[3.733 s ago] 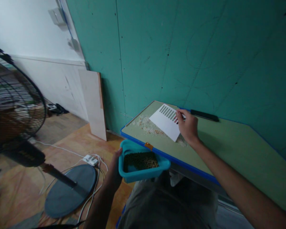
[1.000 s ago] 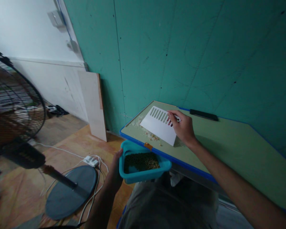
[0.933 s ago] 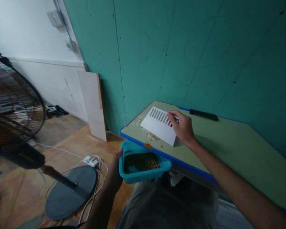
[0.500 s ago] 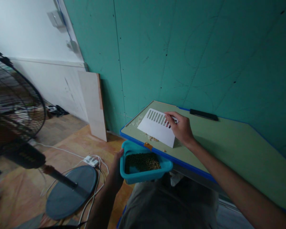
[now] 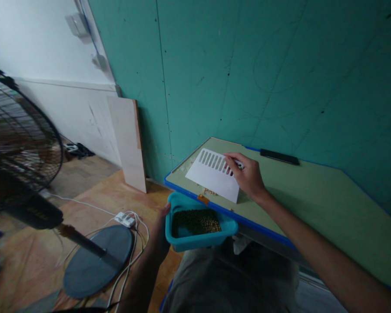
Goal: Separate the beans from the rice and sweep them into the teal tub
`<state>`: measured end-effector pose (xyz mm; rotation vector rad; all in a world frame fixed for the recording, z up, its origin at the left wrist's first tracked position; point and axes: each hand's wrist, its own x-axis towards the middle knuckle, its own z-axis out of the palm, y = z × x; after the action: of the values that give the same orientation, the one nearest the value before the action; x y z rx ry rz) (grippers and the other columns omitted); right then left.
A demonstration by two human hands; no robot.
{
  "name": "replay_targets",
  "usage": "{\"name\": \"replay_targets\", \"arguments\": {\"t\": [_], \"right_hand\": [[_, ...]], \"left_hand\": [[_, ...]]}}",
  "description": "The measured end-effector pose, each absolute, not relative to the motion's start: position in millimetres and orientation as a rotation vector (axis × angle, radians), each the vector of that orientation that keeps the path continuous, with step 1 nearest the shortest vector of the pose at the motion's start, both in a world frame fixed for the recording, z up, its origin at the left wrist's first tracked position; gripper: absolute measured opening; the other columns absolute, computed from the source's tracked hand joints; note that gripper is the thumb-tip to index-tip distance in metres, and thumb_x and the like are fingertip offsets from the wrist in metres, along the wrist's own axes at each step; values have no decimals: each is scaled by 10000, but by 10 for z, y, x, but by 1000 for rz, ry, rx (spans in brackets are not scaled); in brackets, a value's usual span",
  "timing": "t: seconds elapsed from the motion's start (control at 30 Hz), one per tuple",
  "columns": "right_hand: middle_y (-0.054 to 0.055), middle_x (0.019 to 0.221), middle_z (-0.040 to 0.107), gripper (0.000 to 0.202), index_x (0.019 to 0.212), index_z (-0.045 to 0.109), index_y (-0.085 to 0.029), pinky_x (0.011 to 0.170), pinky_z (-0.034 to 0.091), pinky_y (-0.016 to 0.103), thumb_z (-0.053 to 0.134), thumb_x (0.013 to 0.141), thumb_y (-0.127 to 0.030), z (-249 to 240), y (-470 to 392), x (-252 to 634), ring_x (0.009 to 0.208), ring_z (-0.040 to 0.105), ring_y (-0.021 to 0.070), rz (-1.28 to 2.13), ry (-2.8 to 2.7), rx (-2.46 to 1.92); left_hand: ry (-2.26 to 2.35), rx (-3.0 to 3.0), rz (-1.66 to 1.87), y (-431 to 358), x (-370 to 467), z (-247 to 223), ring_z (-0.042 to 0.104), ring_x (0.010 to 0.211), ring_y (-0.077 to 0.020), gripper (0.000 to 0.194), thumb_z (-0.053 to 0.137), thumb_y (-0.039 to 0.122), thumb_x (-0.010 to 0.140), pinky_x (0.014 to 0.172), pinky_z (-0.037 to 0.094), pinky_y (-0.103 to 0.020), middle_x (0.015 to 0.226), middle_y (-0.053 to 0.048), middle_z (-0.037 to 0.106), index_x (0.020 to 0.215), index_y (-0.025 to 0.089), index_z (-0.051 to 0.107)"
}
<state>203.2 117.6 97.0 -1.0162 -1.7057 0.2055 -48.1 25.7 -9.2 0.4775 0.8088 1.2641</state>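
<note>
My right hand (image 5: 247,174) is closed on the slotted top edge of a white plastic scraper (image 5: 211,180), a flat sheet with a row of long slots. The scraper leans over the green table top, its lower edge near a few pale beans (image 5: 210,191) at the table's front edge. My left hand (image 5: 161,230) grips the left side of a turquoise plastic basin (image 5: 195,243), tucked under that edge. Inside the basin lie small dark green beans (image 5: 192,217) and a patch of pale beans (image 5: 211,224). The left fingers are mostly hidden by the basin.
The green table (image 5: 313,200) has a blue edge and stands against a green wall. A black oblong object (image 5: 279,157) lies along its back. To the left stand a floor fan (image 5: 97,261), a power strip (image 5: 124,219) with white cables, and a leaning board (image 5: 127,143).
The scraper has shifted slightly toward the table's front edge, covering some of the pale beans there. The basin stays almost where it was in my left hand.
</note>
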Motion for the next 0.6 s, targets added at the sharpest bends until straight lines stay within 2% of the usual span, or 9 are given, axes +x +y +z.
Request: {"name": "replay_targets", "arguments": {"t": [0.6], "right_hand": [[25, 787, 728, 279, 1041, 745, -191, 600, 508, 274, 602, 961, -417, 1002, 1112, 1994, 637, 648, 147, 280, -1729, -951]], "left_hand": [[828, 469, 1265, 255, -474, -80, 750, 1071, -332, 422, 708, 518, 831, 985, 561, -408, 955, -84, 842, 1016, 149, 795]]}}
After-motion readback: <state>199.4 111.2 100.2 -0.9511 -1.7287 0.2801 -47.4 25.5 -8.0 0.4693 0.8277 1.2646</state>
